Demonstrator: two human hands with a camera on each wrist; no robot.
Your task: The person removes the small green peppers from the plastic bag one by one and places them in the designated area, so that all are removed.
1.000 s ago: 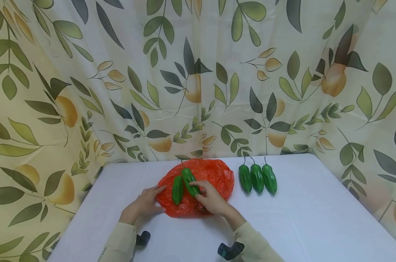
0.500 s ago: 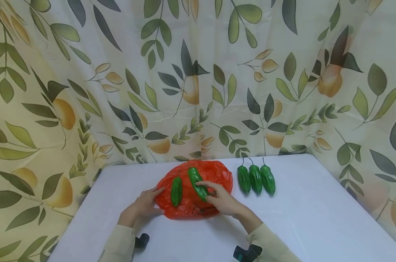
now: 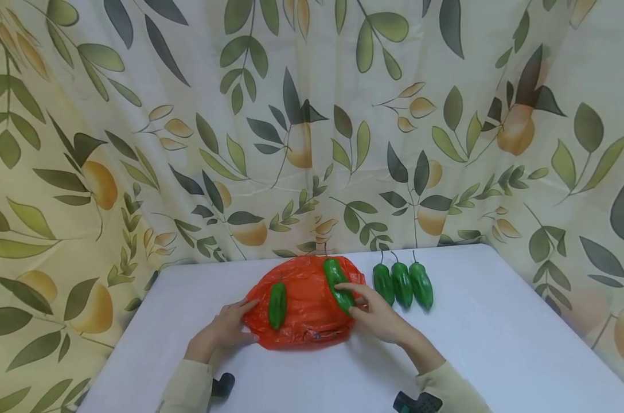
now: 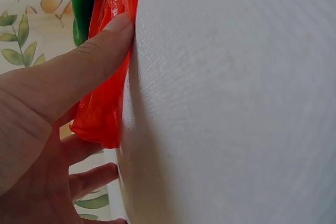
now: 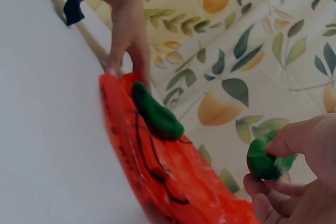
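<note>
My right hand (image 3: 381,318) pinches a shiny green pepper (image 3: 336,284) between thumb and fingers, over the right part of a crumpled red plastic bag (image 3: 307,298). In the right wrist view this pepper (image 5: 261,162) appears nearly end-on, above the bag. A second green pepper (image 3: 277,307) lies lengthwise on the bag's left half. At the bag's left end rests my left hand (image 3: 226,327), thumb near the front edge and fingers spread along the side. The left wrist view has its thumb (image 4: 100,51) against the red plastic, other fingertips by the white surface.
Three green peppers (image 3: 402,284) with thin stems stand side by side on the white table (image 3: 472,344), just right of the bag. Behind the table's back edge hangs a curtain (image 3: 312,143) printed with leaves and fruit. Dark wrist devices (image 3: 417,402) sit by the sleeves.
My right hand has carried its pepper to the right across the bag, away from the other pepper lying there. The left hand has stayed at the bag's left end.
</note>
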